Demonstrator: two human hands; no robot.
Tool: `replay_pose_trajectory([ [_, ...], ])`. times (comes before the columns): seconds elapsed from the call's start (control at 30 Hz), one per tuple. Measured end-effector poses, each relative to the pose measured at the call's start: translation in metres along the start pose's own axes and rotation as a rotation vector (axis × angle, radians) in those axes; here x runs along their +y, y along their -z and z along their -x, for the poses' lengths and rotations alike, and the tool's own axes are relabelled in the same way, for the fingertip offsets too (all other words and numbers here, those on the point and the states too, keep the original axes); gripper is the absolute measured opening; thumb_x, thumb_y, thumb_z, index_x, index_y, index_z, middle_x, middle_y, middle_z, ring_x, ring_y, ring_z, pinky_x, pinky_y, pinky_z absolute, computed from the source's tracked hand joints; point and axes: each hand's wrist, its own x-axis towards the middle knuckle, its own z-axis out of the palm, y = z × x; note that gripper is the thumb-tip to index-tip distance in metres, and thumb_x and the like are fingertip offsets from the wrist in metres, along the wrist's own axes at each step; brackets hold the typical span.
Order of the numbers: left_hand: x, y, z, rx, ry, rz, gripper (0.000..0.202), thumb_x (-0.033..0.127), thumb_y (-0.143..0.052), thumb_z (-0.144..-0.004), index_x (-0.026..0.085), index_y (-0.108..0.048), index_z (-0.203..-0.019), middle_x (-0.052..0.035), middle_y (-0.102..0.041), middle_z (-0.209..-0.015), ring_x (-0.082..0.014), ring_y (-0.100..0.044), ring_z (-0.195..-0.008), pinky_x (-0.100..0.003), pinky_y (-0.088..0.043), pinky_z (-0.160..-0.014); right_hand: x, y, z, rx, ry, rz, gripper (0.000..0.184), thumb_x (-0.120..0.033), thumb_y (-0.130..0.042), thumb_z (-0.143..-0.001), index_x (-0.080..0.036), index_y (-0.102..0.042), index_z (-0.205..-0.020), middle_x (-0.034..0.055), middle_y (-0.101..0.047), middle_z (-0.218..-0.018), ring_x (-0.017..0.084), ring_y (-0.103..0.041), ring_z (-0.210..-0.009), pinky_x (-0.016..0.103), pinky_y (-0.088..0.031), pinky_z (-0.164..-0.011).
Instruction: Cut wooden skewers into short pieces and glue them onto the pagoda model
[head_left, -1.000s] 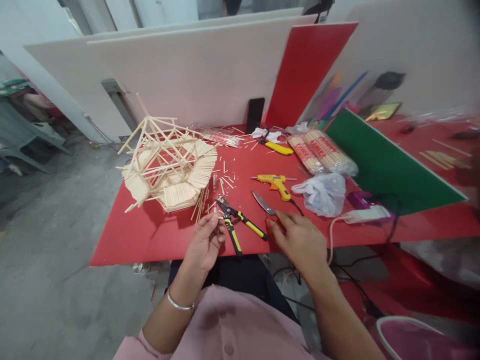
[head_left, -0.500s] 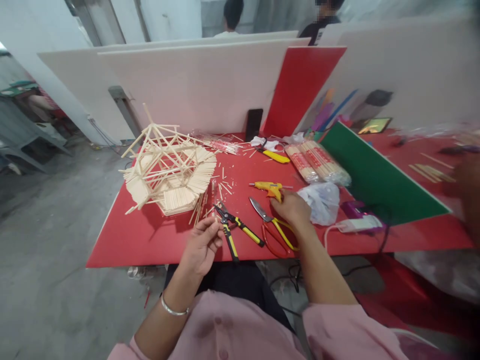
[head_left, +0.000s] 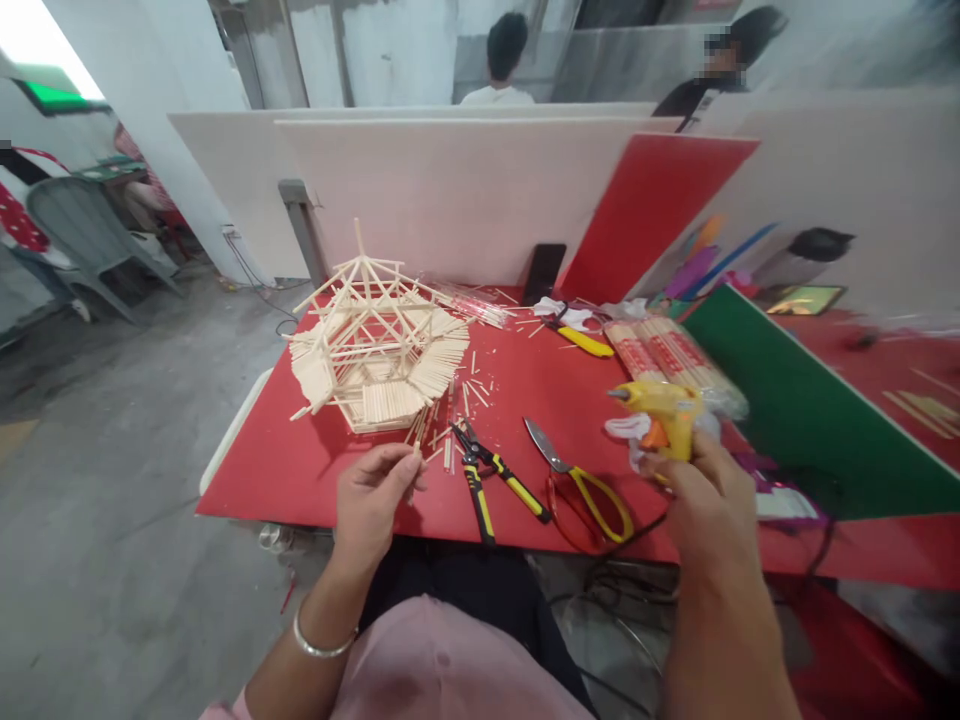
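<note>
My right hand (head_left: pixel 701 490) grips a yellow glue gun (head_left: pixel 664 405) by its handle, raised above the table with its nozzle facing left. Thumb and fingertips of my left hand (head_left: pixel 379 495) are pinched on a short, thin wooden stick (head_left: pixel 417 450). Behind that hand stands a pavilion-like model (head_left: pixel 382 350) built from pale wooden sticks. Just right of my left hand lie wire pliers (head_left: pixel 491 470) with black and yellow handles. A pair of scissors (head_left: pixel 574 475) with red and yellow handles rests between my hands.
Loose sticks (head_left: pixel 472 390) are strewn beside the model on the red table (head_left: pixel 277 470). Packs of sticks (head_left: pixel 675 360), yellow-handled cutters (head_left: pixel 585 340) and a black phone (head_left: pixel 545 272) stand further back. A green board (head_left: pixel 810 410) leans at right. Cables hang below the table's front edge.
My right hand has lifted the glue gun off the table and moved it to the right. My left hand keeps its pinch. The view has shifted, so the scene sits further right.
</note>
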Motion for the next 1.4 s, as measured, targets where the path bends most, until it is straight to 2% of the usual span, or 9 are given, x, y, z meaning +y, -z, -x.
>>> replay_pose_trajectory([
  [0.07, 0.004, -0.002, -0.001, -0.025, 0.018, 0.017, 0.025, 0.033, -0.084, -0.066, 0.014, -0.073, -0.076, -0.0037, -0.071, -0.064, -0.0092, -0.06, -0.049, -0.016, -0.043, -0.043, -0.028, 0.0, 0.014, -0.072, 0.122, -0.096, 0.035, -0.049, -0.062, -0.074, -0.023, -0.061, -0.096, -0.0001, -0.06, -0.077, 0.017, -0.055, -0.066, 0.028, -0.044, -0.058],
  [0.1, 0.004, -0.003, -0.002, -0.031, 0.046, 0.045, 0.026, 0.034, -0.085, -0.065, 0.014, -0.072, -0.075, -0.0035, -0.071, -0.063, -0.0088, -0.059, -0.048, -0.016, -0.042, -0.042, -0.042, -0.004, 0.018, -0.069, 0.174, -0.053, 0.038, -0.053, -0.065, -0.073, -0.023, -0.06, -0.095, -0.001, -0.058, -0.074, 0.016, -0.053, -0.064, 0.028, -0.044, -0.057],
  [0.23, -0.001, -0.006, 0.001, -0.024, 0.203, 0.153, 0.032, 0.035, -0.087, -0.059, 0.013, -0.069, -0.073, -0.0019, -0.068, -0.059, -0.0065, -0.054, -0.043, -0.014, -0.037, -0.038, -0.086, -0.034, 0.025, 0.127, 0.475, 0.354, 0.04, -0.06, -0.069, -0.071, -0.023, -0.056, -0.08, -0.0027, -0.049, -0.062, 0.014, -0.045, -0.055, 0.028, -0.035, -0.052],
  [0.37, -0.011, -0.002, 0.004, -0.023, 0.293, 0.188, 0.034, 0.036, -0.088, -0.057, 0.013, -0.067, -0.07, -0.0014, -0.066, -0.057, -0.0051, -0.051, -0.041, -0.014, -0.035, -0.037, -0.103, -0.06, 0.017, 0.222, 0.782, 0.595, 0.032, -0.05, -0.059, -0.082, -0.02, -0.059, -0.091, 0.0023, -0.056, -0.069, 0.018, -0.052, -0.061, 0.029, -0.033, -0.054],
  [0.5, -0.014, 0.004, 0.0, -0.022, 0.301, 0.206, 0.035, 0.037, -0.088, -0.057, 0.013, -0.067, -0.069, -0.0015, -0.066, -0.058, -0.0047, -0.051, -0.042, -0.014, -0.034, -0.038, -0.113, -0.063, 0.011, 0.213, 0.937, 0.723, 0.037, -0.044, -0.056, -0.084, -0.014, -0.06, -0.105, 0.0093, -0.065, -0.084, 0.022, -0.059, -0.072, 0.029, -0.033, -0.055],
  [0.67, -0.016, 0.006, -0.007, -0.034, 0.318, 0.221, 0.036, 0.039, -0.088, -0.056, 0.013, -0.068, -0.07, -0.0014, -0.066, -0.057, -0.0049, -0.05, -0.042, -0.014, -0.034, -0.038, -0.124, -0.059, 0.01, 0.21, 1.012, 0.845, 0.036, -0.041, -0.054, -0.086, -0.013, -0.06, -0.109, 0.0109, -0.068, -0.092, 0.021, -0.06, -0.072, 0.03, -0.033, -0.056],
  [0.87, -0.025, 0.007, -0.012, -0.061, 0.335, 0.23, 0.031, 0.037, -0.086, -0.061, 0.013, -0.069, -0.07, -0.0021, -0.066, -0.058, -0.0048, -0.05, -0.043, -0.014, -0.032, -0.038, -0.125, -0.06, 0.009, 0.214, 0.958, 0.941, 0.037, -0.043, -0.054, -0.084, -0.015, -0.06, -0.108, 0.0086, -0.066, -0.083, 0.02, -0.058, -0.067, 0.03, -0.027, -0.053],
  [1.13, -0.024, 0.005, -0.013, -0.057, 0.338, 0.235, 0.032, 0.038, -0.086, -0.06, 0.013, -0.069, -0.07, -0.0016, -0.065, -0.058, -0.0044, -0.049, -0.042, -0.014, -0.032, -0.038, -0.128, -0.06, 0.01, 0.202, 0.962, 0.892, 0.034, -0.04, -0.053, -0.084, -0.015, -0.063, -0.105, 0.0087, -0.065, -0.08, 0.019, -0.055, -0.065, 0.031, -0.025, -0.052],
  [1.4, -0.025, 0.006, -0.013, -0.052, 0.346, 0.236, 0.034, 0.04, -0.087, -0.058, 0.013, -0.069, -0.07, -0.0012, -0.065, -0.058, -0.004, -0.049, -0.042, -0.014, -0.033, -0.038, -0.125, -0.062, 0.008, 0.234, 1.001, 0.932, 0.036, -0.042, -0.052, -0.085, -0.015, -0.06, -0.107, 0.0079, -0.066, -0.083, 0.019, -0.056, -0.064, 0.03, -0.026, -0.052],
])
